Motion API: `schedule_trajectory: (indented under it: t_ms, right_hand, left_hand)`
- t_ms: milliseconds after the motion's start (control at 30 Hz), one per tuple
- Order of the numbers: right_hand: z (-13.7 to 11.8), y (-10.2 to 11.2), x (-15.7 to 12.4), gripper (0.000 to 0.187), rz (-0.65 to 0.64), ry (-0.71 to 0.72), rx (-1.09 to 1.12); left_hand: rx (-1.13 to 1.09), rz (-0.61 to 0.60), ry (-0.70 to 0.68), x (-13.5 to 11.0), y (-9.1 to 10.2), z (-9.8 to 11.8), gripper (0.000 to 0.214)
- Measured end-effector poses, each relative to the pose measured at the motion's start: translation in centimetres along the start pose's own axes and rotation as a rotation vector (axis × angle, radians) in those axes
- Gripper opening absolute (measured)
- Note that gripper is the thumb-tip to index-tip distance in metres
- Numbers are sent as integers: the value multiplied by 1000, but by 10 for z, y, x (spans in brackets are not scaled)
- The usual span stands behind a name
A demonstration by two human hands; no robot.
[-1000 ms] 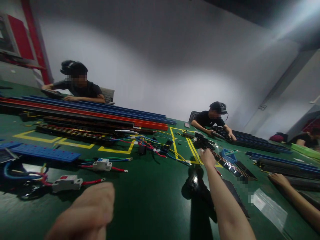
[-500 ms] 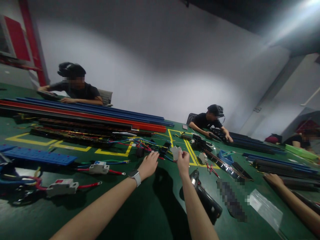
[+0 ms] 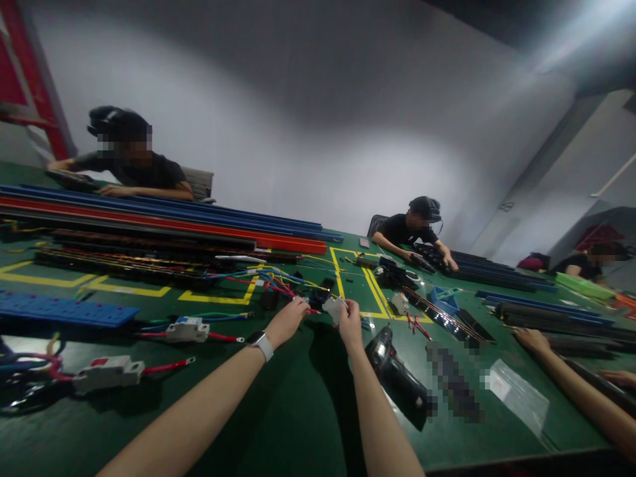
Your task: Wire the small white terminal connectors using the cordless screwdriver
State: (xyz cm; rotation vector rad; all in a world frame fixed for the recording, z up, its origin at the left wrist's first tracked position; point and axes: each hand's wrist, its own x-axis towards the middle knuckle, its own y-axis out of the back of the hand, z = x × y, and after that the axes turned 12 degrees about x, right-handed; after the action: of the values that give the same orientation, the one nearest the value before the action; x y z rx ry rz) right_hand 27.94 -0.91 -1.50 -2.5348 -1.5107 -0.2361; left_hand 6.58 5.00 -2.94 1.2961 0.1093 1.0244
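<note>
Over the middle of the green table (image 3: 298, 404), the right hand (image 3: 350, 326) pinches a small white plastic breaker block (image 3: 332, 309) by its near edge, just above the cloth. The left hand (image 3: 287, 322) meets it from the other side, fingers drawn together at the end of a thin red insulated wire (image 3: 312, 310). The block looks light, hard and smooth-sided, so I'd hold it across its flat faces, not by a corner. The wire looks limp along its run and stiff only at its tip, best held just behind that tip. From here I can't tell whether the left fingers actually grip the wire, nor whether its tip sits in the block. The right fingers cover the block's near side, and that patch is small and blurred. A black power screwdriver (image 3: 397, 377) lies just beside the right forearm.
</note>
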Motion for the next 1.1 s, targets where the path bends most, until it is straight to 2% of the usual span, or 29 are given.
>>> schedule_trajectory:
  t_ms: [200,400,767,900,1100]
  right_hand:
    - [-14,2,-10,40,-89,31,-70]
    - [-25,1,-17,34,-150,109,-128]
    - [-18,2,-15,32,-229,245,-249]
    - [-19,0,-17,35,-289,303,-304]
    - [-32,-2,-23,25,-365,359,-432]
  left_hand:
    - [-120,-7,35,0,-3,0,28]
    - [-136,-43,85,0,0,3,27]
    - [-81,-12,47,-1,0,4,29]
    - [-118,-52,88,0,1,6,28]
    - [-139,-101,160,1,3,8,27]
